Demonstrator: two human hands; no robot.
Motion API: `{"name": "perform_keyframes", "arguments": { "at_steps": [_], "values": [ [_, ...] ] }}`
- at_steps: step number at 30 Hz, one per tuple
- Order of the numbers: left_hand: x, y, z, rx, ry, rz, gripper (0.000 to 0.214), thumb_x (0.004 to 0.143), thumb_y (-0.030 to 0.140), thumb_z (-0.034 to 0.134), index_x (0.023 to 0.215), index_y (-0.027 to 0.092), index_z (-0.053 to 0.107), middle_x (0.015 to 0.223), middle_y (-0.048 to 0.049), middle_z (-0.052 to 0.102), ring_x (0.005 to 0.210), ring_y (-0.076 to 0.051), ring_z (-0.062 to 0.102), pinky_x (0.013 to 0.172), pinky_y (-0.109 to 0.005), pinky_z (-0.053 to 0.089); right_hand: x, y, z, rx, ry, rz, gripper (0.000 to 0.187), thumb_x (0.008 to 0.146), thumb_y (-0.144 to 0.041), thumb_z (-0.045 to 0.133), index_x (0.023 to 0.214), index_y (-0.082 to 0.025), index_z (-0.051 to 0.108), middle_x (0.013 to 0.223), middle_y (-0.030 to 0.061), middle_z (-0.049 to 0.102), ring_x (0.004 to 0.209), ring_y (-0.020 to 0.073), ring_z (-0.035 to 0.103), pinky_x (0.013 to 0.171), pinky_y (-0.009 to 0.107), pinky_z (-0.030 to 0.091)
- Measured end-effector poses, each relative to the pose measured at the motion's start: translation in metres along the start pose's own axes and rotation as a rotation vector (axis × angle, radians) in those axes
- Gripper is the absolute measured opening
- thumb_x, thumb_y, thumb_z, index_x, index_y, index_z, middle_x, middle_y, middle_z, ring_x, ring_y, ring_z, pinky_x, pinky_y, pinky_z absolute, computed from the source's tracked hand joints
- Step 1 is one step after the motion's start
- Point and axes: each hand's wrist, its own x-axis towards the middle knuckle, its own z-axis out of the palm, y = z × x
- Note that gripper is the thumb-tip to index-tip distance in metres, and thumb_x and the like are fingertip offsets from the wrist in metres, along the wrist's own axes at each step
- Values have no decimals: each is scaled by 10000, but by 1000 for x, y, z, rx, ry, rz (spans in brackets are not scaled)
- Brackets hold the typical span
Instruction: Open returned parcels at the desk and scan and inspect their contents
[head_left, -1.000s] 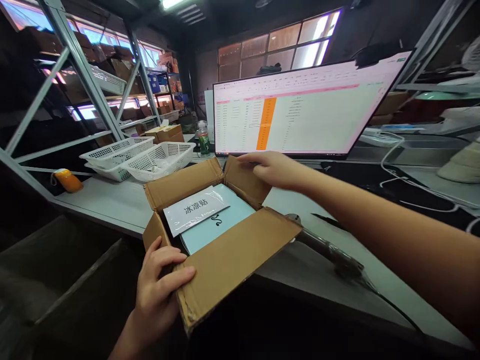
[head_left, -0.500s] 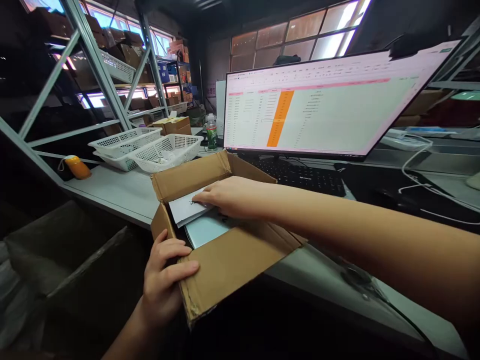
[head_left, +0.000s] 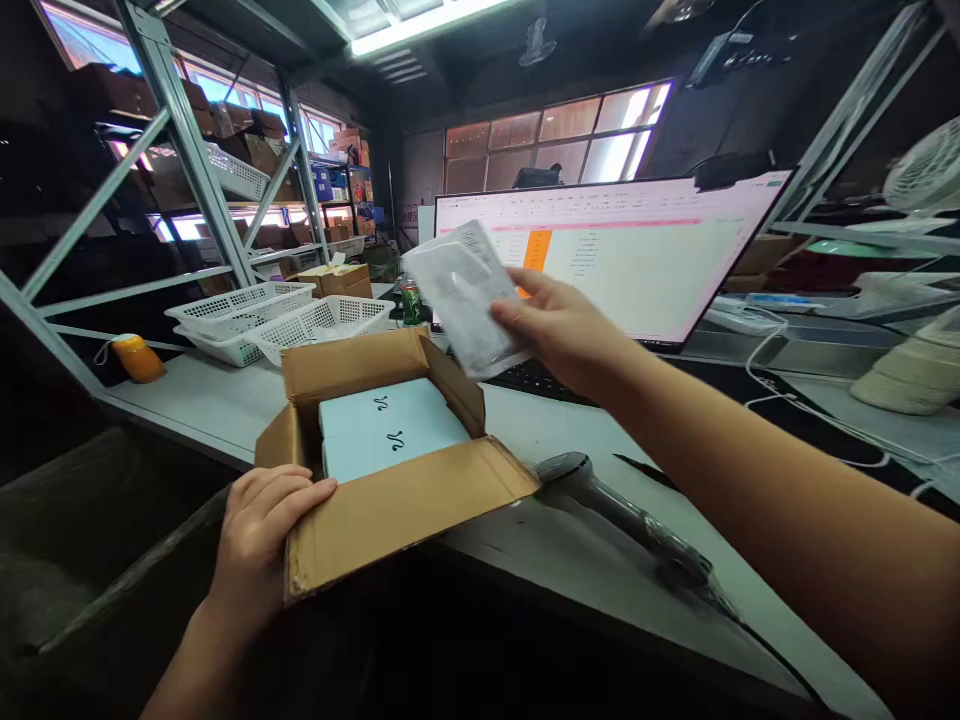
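Observation:
My right hand [head_left: 551, 325] is raised beside the monitor, thumb and fingers closed on a flat plastic-wrapped packet [head_left: 461, 300]. The packet is whitish, with faint print near its top; what is inside cannot be made out. At the lower left, my left hand [head_left: 262, 515] grips the near left corner of an open cardboard box [head_left: 405, 505], fingers over the flap's edge. The box is tilted at the desk's front edge, flaps spread. In it lies a pale blue box [head_left: 360, 430] with two black squiggle marks on top.
A handheld scanner [head_left: 615, 505] with a cable lies right of the cardboard box. White baskets [head_left: 322, 325] stand behind it at the left, near an orange object [head_left: 137, 357]. A monitor [head_left: 637, 255] fills the back, with a keyboard below. Metal shelving [head_left: 187, 150] rises at the left.
My right hand has lifted out of the cardboard box and now holds the packet up. The pale blue box's top is uncovered. My left hand still grips the corner; the view has shifted.

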Motion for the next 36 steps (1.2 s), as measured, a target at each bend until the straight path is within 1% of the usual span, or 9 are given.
{"name": "perform_keyframes", "arguments": {
  "at_steps": [4,9,12,16,19,22,26,31,36],
  "values": [
    [-17,-2,-5,90,70,79,289,970,130,526,1178,252,685,893,-29,729,960,-223,671,879,-394,419,-8,63,-37,46,150,226,542,876,-347,620,1401,-234,548,1013,80,741,730,211,697,614,373,606],
    [-14,8,-13,181,24,156,241,974,114,534,1102,217,710,883,-25,750,949,-208,684,857,-377,414,-21,145,-40,-168,-104,459,388,862,-391,653,1165,-152,690,919,150,747,696,234,709,595,355,581],
    [-1,16,-16,188,-5,203,234,978,95,535,1080,217,707,853,-1,753,932,-182,690,842,-352,412,-16,127,-34,-385,45,245,393,813,-326,705,1172,-167,692,1010,156,747,868,285,722,808,462,596],
    [18,25,-20,203,-32,278,230,967,64,553,1047,220,702,828,26,750,917,-152,695,826,-322,413,-36,39,-10,-532,218,-254,393,953,-402,582,1313,-256,638,1195,132,712,1091,285,682,991,481,539],
    [27,29,-22,231,-77,333,220,971,64,552,1054,202,701,851,19,756,932,-151,698,839,-327,405,-71,-3,24,-634,-118,-564,386,970,-449,579,1320,-297,643,1236,102,708,1194,302,637,1047,511,514],
    [28,28,-22,240,-84,369,217,965,73,571,1067,208,707,868,25,760,945,-144,704,911,-328,409,-96,10,49,-827,-431,-535,713,872,-636,654,1460,-248,544,1449,174,575,1370,422,487,1069,676,440],
    [18,15,-17,156,-25,351,234,944,67,592,1071,212,724,863,9,753,958,-157,705,1154,-422,353,-107,57,49,-978,-468,-319,1049,782,-754,668,1580,-147,363,1604,264,339,1489,483,276,1096,768,312],
    [-7,-19,-4,-62,71,194,304,952,80,561,1109,278,730,919,-14,730,1085,-202,676,1209,-568,346,-117,74,47,-990,-446,-433,1094,634,-629,874,1561,-270,418,1647,213,280,1522,476,183,1150,732,252],
    [-35,-54,25,-246,507,-309,469,874,397,743,1319,334,610,1459,-63,518,1448,-280,417,1205,-497,357,-124,90,75,-926,-283,-549,896,692,-533,879,1485,-318,520,1614,161,377,1521,452,210,1172,732,188]
  ]
}}
